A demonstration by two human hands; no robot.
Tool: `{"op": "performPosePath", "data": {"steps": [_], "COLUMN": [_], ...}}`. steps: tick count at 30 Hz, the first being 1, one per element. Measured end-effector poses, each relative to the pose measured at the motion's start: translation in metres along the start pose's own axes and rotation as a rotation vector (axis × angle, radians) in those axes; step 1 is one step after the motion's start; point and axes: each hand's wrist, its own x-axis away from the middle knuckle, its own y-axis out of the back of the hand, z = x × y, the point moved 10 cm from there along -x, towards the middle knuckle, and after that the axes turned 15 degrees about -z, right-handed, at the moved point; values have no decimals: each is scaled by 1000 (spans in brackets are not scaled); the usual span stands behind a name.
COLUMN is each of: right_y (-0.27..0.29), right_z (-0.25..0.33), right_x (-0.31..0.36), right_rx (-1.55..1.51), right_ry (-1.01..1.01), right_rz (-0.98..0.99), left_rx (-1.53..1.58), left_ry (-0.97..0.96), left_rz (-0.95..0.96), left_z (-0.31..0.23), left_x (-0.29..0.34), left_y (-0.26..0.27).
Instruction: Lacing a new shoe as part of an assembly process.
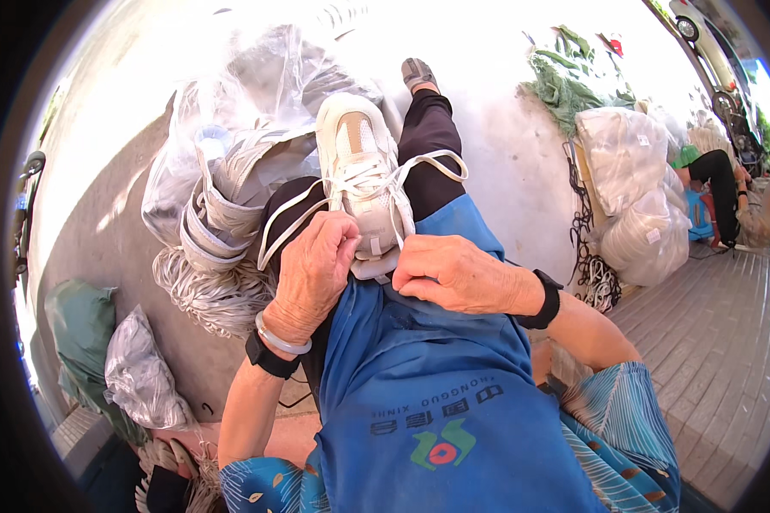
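A white and beige sneaker (pixel 352 128) lies on my lap, its toe pointing away from me. Its white laces (pixel 368 177) cross the tongue, with loose lengths looping out on both sides. My left hand (pixel 318 261) is closed, thumb and fingers pinched at the left edge of the shoe's opening. At the right edge of the opening, my right hand (pixel 453 272) is closed too, fingers curled against the shoe. The exact bit of lace or rim between the fingertips is hidden. A blue apron (pixel 419 359) covers my lap beneath the shoe.
Left of my legs sit a clear plastic bag (pixel 261 73), grey shoe parts (pixel 210 222) and a bundle of pale laces (pixel 205 291). Green (pixel 81 329) and white bags (pixel 144 372) lie lower left. Stuffed plastic bags (pixel 624 162) and dark cords (pixel 580 205) stand right, near another person (pixel 727 192).
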Motion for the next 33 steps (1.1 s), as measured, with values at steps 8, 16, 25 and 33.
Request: {"op": "performPosePath", "data": {"steps": [8, 16, 25, 33], "right_y": [-34, 8, 10, 2], "right_z": [0, -33, -32, -37], "right_x": [31, 18, -13, -17], "right_rx": [-547, -232, 43, 90], "right_ry": [-609, -557, -225, -171], "right_rz": [327, -10, -380, -241], "left_rx": [304, 544, 648, 471], "left_ry": [359, 667, 837, 761], "left_rz": [329, 223, 100, 198], "left_z": [-2, 31, 35, 29], "left_x": [45, 41, 44, 37], "left_y": [-42, -31, -32, -30]}}
